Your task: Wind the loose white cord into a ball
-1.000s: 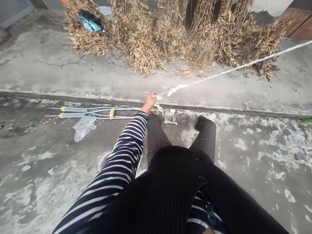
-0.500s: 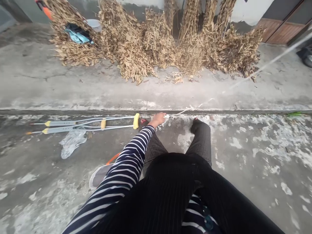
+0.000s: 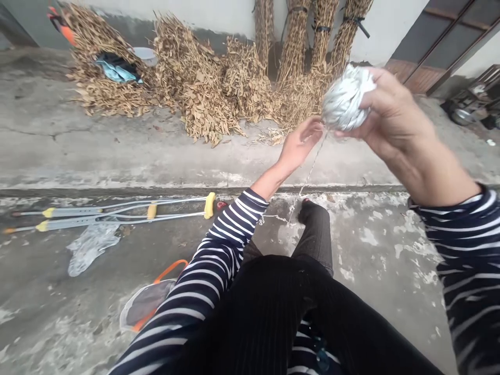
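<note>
My right hand (image 3: 394,112) is raised at the upper right, its fingers wrapped round a ball of white string (image 3: 347,99). Just left of the ball is my left hand (image 3: 299,143), its fingers curled with the tips at the string (image 3: 314,162) where it leaves the ball; blur hides the exact grip. From there the string runs down in a nearly straight line to the ground by my right foot (image 3: 307,211). A loose, knotted length of it (image 3: 277,217) lies between my feet, partly hidden behind my left sleeve.
Dried plant bundles (image 3: 203,83) lean along the wall. A low concrete ledge (image 3: 117,177) crosses ahead. Crutches (image 3: 128,210) and a clear plastic bag (image 3: 94,247) lie to the left, with a grey bag with orange straps (image 3: 148,302) nearer me.
My left hand has risen from the string near my left foot up to the ball. My right hand has come into view holding the ball. The view has tilted upward slightly.
</note>
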`<action>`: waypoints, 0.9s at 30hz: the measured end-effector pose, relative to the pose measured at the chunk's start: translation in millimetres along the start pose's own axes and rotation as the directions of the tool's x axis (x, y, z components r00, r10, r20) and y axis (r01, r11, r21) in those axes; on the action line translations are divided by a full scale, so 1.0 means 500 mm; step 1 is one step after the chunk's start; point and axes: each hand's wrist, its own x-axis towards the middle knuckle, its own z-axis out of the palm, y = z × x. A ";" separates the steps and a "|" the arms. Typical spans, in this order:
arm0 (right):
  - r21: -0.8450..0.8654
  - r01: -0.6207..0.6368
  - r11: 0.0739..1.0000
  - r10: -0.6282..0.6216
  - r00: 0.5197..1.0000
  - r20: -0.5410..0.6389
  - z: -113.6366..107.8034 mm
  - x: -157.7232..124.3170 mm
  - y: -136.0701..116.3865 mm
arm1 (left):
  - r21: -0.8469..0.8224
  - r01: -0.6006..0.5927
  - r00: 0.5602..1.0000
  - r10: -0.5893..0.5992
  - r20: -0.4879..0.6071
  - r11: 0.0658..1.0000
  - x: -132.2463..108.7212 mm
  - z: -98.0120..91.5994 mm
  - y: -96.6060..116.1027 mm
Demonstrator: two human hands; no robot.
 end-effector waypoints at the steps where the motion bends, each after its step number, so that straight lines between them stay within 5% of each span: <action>1: 0.038 -0.079 0.996 0.078 0.997 0.026 0.001 -0.005 0.011 | -0.019 -0.012 1.000 0.012 0.000 1.000 0.000 0.014 0.016; 4: 0.128 -0.077 0.989 0.078 0.997 0.005 0.011 -0.033 0.060 | -0.051 0.037 0.999 -0.037 -0.010 0.998 -0.033 0.051 0.028; 8: 0.293 -0.002 0.956 0.042 0.990 -0.133 0.020 -0.084 0.168 | -0.040 0.198 0.980 -0.198 0.023 0.979 -0.140 0.062 -0.009; 15: 0.519 -0.018 0.854 0.214 0.922 -0.321 -0.028 -0.160 0.306 | 0.294 0.515 0.830 -0.554 0.063 0.805 -0.365 -0.051 -0.101; 20: 0.599 0.017 0.801 0.260 0.891 -0.372 -0.073 -0.192 0.317 | 0.449 0.587 0.767 -0.641 -0.039 0.674 -0.454 -0.155 -0.153; 27: 0.735 0.134 0.664 0.190 0.921 -0.339 -0.096 -0.228 0.210 | 0.569 0.587 0.719 -0.694 -0.039 0.576 -0.433 -0.214 -0.208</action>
